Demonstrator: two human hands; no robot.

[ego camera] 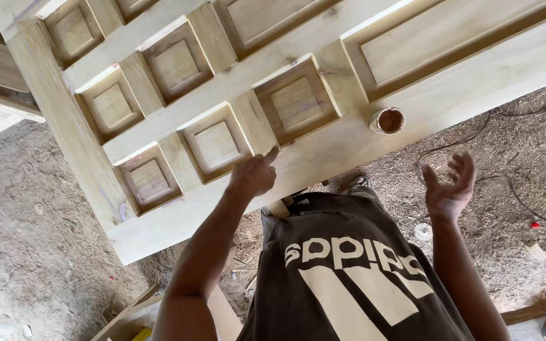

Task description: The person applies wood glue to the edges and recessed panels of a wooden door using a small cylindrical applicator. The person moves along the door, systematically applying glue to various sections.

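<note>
A: What's underfoot?

B: A sawdust-strewn dirt floor [45, 265], with a black cable [475, 136] trailing across it.

A: And the biggest thing?

B: A pale wooden panelled door [323, 151] lying flat; its top runs out of view.

A: Any containers?

B: A small round cup [387, 120] on the door, brownish inside; contents unclear.

A: Hands?

B: Left hand [254, 173] presses a pointing fingertip to the door's rail. Right hand [451, 184] hovers spread and empty, beside the door's edge.

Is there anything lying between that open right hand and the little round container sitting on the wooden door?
Nothing visible does. The right hand hangs open in the air past the near edge of the panelled door, and the small round container stands up and to its left with only bare wood between. The left hand touches the door further left.
</note>
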